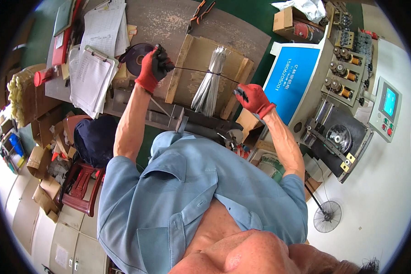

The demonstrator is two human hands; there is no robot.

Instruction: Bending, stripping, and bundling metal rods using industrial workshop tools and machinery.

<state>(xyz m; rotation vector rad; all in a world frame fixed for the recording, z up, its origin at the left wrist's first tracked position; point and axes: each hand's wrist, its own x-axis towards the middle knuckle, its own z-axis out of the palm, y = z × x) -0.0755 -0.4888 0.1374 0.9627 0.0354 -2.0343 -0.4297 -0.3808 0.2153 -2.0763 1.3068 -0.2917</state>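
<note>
A bundle of thin silvery metal rods or wires (206,93) lies on a cardboard-lined wooden tray (173,86). Around its upper part runs a dark cord (187,69), stretched out to both sides. At the cord's left end, my left hand (154,68), in a red and dark grey glove, is closed on it. My right hand (255,98), gloved alike, is closed at the other end, to the right of the bundle and a little nearer to me. Whether the cord is knotted cannot be made out.
A dark round roll (133,58) and a clipboard with papers (93,75) lie left on the table. Orange-handled pliers (200,17) rest at the far edge. Right of the table stands a machine with a blue panel (285,84) and a control box (388,102). A fan (327,217) stands on the floor.
</note>
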